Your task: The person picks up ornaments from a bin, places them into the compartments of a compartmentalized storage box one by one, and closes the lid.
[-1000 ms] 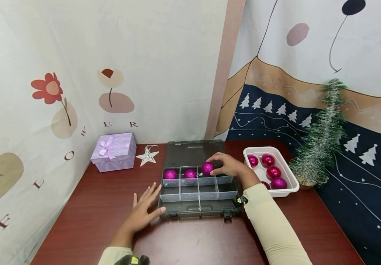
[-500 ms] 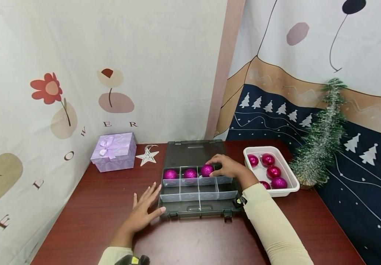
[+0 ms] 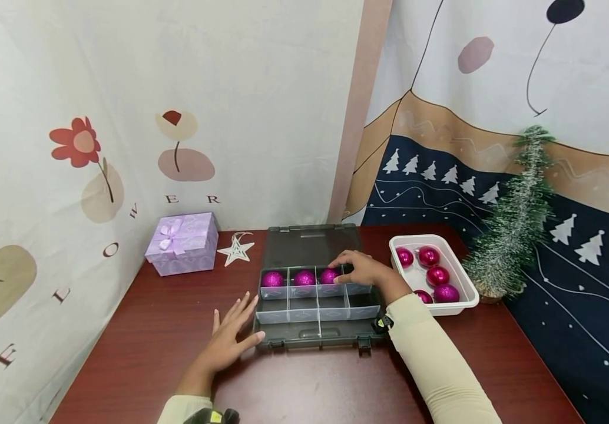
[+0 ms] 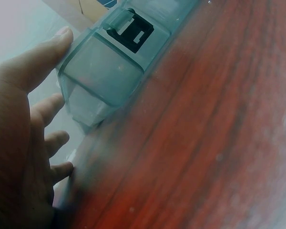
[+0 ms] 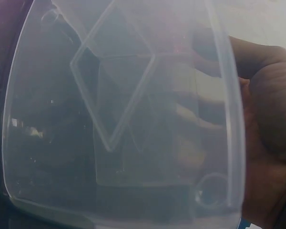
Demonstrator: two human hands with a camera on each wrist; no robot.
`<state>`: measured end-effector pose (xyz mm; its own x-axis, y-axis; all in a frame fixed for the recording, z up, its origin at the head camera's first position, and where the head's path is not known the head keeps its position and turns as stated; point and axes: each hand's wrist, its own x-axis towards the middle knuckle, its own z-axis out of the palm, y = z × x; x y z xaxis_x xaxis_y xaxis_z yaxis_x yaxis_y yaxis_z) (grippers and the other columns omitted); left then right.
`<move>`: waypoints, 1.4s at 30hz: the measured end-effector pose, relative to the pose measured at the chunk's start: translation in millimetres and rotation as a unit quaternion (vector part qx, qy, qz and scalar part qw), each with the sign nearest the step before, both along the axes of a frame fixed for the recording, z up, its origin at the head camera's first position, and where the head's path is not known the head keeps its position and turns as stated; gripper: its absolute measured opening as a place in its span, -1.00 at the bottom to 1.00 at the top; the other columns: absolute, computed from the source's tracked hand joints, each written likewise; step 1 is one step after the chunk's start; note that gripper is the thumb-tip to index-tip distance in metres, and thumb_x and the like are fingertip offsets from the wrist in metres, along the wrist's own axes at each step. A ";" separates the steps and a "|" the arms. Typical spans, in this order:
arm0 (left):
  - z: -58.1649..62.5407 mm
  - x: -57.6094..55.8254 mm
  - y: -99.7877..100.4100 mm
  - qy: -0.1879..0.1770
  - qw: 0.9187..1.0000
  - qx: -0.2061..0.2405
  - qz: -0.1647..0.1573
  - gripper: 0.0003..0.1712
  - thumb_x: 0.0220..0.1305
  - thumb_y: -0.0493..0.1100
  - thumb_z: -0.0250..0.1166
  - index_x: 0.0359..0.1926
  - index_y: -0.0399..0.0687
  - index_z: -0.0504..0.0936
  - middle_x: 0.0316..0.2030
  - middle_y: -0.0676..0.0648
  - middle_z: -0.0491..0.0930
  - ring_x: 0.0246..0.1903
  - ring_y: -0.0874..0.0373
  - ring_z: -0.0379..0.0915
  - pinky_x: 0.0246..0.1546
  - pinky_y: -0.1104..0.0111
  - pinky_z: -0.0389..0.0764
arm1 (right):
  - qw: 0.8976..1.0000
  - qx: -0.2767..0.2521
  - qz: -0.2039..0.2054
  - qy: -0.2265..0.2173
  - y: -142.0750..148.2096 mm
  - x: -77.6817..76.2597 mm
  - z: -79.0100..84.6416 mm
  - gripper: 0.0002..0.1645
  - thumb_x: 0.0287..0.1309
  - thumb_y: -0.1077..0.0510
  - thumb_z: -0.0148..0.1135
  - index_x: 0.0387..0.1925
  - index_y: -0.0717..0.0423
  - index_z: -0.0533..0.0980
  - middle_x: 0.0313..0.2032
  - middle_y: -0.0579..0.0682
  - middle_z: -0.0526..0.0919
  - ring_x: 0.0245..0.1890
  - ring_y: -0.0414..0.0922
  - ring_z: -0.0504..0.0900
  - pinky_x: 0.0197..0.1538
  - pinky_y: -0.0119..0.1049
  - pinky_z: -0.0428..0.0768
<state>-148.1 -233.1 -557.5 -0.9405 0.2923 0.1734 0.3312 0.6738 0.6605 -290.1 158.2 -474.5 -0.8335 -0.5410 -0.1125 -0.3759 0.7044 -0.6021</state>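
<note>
Flanking an open divided case (image 3: 285,328), a lilac gift box (image 3: 193,252) and a white star (image 3: 237,251) sit to its left, while a white tray (image 3: 450,308) of baubles (image 3: 437,275) and a frosted tree (image 3: 516,218) stand to its right. A translucent, diamond-patterned panel (image 5: 112,171) partly veils the right hand (image 3: 365,268) in the right wrist view. That hand's thumb and fingers pinch a magenta ball (image 3: 328,275) in the case's third back compartment from the left, beside two matching balls (image 3: 304,277). The left hand (image 3: 230,335), fingers spread and holding nothing, lies at the case's near left corner. Glitter roughens the balls; the case is smooth smoky plastic.
</note>
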 end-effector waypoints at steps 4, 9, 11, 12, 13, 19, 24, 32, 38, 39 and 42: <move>-0.1 0.9 0.3 -0.001 1.000 0.001 0.001 -0.01 0.40 0.21 0.40 0.72 0.06 0.26 0.73 -0.29 0.10 0.68 -0.53 -0.03 0.48 -0.66 -0.50 | 1.000 0.000 0.001 0.005 1.1 -0.1 -0.6 -0.49 0.41 -0.01 0.45 0.34 -0.10 0.68 0.41 0.14 0.59 0.52 0.24 0.42 0.57 0.59 0.15; 0.3 1.4 0.9 -0.004 1.000 0.003 0.001 -0.01 0.40 0.20 0.40 0.72 0.05 0.26 0.73 -0.29 0.10 0.68 -0.52 -0.03 0.48 -0.66 -0.51 | 1.000 -0.010 0.002 0.010 1.9 1.7 4.0 -0.50 0.41 -0.02 0.44 0.32 -0.07 0.69 0.40 0.15 0.59 0.50 0.25 0.43 0.56 0.60 0.17; 0.7 1.3 1.0 -0.003 1.000 0.004 0.001 -0.01 0.40 0.20 0.40 0.72 0.06 0.26 0.73 -0.29 0.10 0.68 -0.52 -0.03 0.48 -0.66 -0.51 | 1.000 -0.015 0.001 0.010 2.3 2.6 6.3 -0.50 0.41 -0.02 0.43 0.32 -0.05 0.69 0.39 0.15 0.59 0.50 0.25 0.43 0.56 0.58 0.20; 0.8 1.3 1.0 -0.003 1.000 0.004 0.001 -0.01 0.40 0.20 0.40 0.72 0.06 0.26 0.73 -0.29 0.10 0.68 -0.52 -0.03 0.48 -0.66 -0.51 | 1.000 -0.015 0.001 0.013 2.5 2.7 7.0 -0.50 0.41 -0.02 0.44 0.32 -0.04 0.69 0.39 0.15 0.59 0.49 0.24 0.43 0.55 0.57 0.23; 0.9 1.2 0.9 -0.002 1.000 0.004 0.002 -0.01 0.40 0.20 0.40 0.72 0.06 0.26 0.73 -0.29 0.10 0.68 -0.52 -0.03 0.48 -0.66 -0.51 | 1.000 -0.016 0.001 0.015 3.0 2.7 8.0 -0.49 0.41 -0.02 0.44 0.32 -0.02 0.69 0.39 0.15 0.59 0.49 0.24 0.44 0.55 0.55 0.26; 0.4 1.6 0.1 -0.001 1.000 0.004 0.002 -0.01 0.40 0.20 0.41 0.72 0.06 0.26 0.73 -0.28 0.10 0.68 -0.53 -0.03 0.48 -0.66 -0.50 | 0.999 -0.034 -0.002 0.036 9.8 5.3 16.2 -0.46 0.39 0.00 0.47 0.33 0.05 0.68 0.39 0.21 0.59 0.47 0.26 0.48 0.51 0.44 0.45; -1.0 1.5 -0.3 0.002 1.000 0.001 0.000 -0.01 0.40 0.20 0.40 0.72 0.08 0.25 0.73 -0.27 0.10 0.68 -0.53 -0.02 0.47 -0.67 -0.49 | 0.997 -0.062 -0.014 0.048 19.6 8.6 24.6 -0.48 0.38 0.04 0.48 0.30 0.06 0.70 0.39 0.27 0.59 0.45 0.29 0.51 0.50 0.42 0.47; -0.7 0.1 0.3 0.014 1.000 -0.001 0.000 -0.01 0.39 0.20 0.41 0.71 0.06 0.27 0.72 -0.30 0.12 0.66 -0.54 0.00 0.47 -0.68 -0.47 | 0.993 -0.088 -0.047 0.056 40.8 17.8 32.7 -0.47 0.39 0.06 0.46 0.33 0.08 0.67 0.41 0.28 0.55 0.48 0.32 0.43 0.51 0.47 0.42; -2.4 0.4 -0.1 0.015 1.000 -0.006 -0.001 -0.01 0.40 0.20 0.41 0.71 0.06 0.27 0.73 -0.28 0.11 0.66 -0.53 0.01 0.46 -0.69 -0.46 | 0.992 -0.085 -0.073 0.061 60.3 28.7 32.0 -0.45 0.40 0.02 0.46 0.34 0.08 0.66 0.43 0.28 0.54 0.46 0.34 0.46 0.49 0.49 0.44; -2.5 0.4 -0.2 0.016 1.000 -0.006 0.000 -0.02 0.40 0.19 0.41 0.71 0.06 0.27 0.73 -0.28 0.12 0.66 -0.53 0.01 0.46 -0.69 -0.46 | 0.992 -0.082 -0.076 0.065 64.1 30.8 31.7 -0.45 0.41 0.02 0.45 0.34 0.09 0.65 0.42 0.28 0.54 0.46 0.34 0.46 0.49 0.49 0.44; -2.4 0.8 -0.1 0.015 1.000 -0.003 -0.001 -0.02 0.40 0.19 0.41 0.71 0.07 0.27 0.73 -0.28 0.12 0.66 -0.54 0.01 0.46 -0.69 -0.46 | 0.990 -0.082 -0.086 0.071 75.2 37.0 30.3 -0.43 0.41 0.02 0.45 0.35 0.13 0.64 0.42 0.29 0.55 0.45 0.35 0.46 0.50 0.52 0.40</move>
<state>-147.4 -233.2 -560.0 -0.9344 0.2947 0.2001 0.3520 0.6779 0.6455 -253.1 233.4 -444.2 -0.9160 -0.3907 0.0913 -0.3485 0.6620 -0.6636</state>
